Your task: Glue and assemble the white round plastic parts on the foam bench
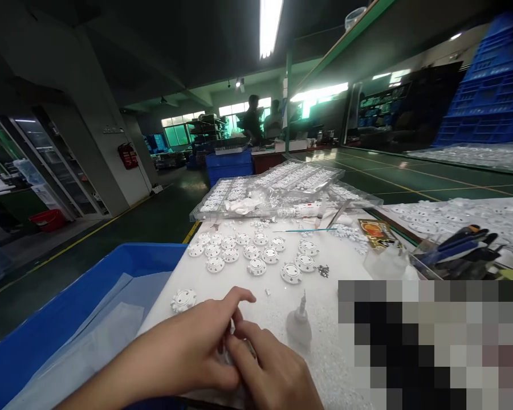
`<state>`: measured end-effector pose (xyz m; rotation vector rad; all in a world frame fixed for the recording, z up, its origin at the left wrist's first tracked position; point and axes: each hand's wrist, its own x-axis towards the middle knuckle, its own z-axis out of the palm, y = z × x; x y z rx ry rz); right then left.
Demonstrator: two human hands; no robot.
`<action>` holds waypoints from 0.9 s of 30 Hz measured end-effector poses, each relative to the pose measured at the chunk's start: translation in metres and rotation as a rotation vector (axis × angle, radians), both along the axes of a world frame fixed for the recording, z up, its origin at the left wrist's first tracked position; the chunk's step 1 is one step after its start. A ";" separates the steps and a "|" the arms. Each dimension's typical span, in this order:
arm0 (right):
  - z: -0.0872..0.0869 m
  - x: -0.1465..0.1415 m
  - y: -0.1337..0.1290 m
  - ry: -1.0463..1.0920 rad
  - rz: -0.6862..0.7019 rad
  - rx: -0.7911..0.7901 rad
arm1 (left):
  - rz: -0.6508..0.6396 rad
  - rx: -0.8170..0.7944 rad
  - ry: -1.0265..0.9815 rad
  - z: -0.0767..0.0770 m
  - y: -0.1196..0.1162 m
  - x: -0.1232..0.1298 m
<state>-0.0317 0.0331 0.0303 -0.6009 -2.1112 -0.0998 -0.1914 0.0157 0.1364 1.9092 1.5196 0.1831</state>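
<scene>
My left hand (196, 341) and my right hand (273, 364) meet low in the middle of the view, above the white work surface (277, 307). The fingers of both are bent around something small, mostly hidden between them. A white round piece (183, 300) lies just beyond my left hand. Farther back are several white discs (251, 252) with dark marks. To the right of my right hand stands a small translucent bottle (299, 327) with a thin nozzle. A little heap of dark bits (324, 271) lies beside the discs.
A blue bin (128, 256) with translucent sheets is at the left. Clear trays (226, 196) of white parts lie at the back. Tools (457, 250) fill a container at the right, near a bottle. Blue crates (487, 85) are stacked upper right. People stand in the background.
</scene>
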 end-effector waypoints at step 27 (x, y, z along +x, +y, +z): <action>-0.029 -0.011 0.003 0.214 -0.191 -0.457 | 0.145 0.242 0.492 -0.045 0.268 -0.074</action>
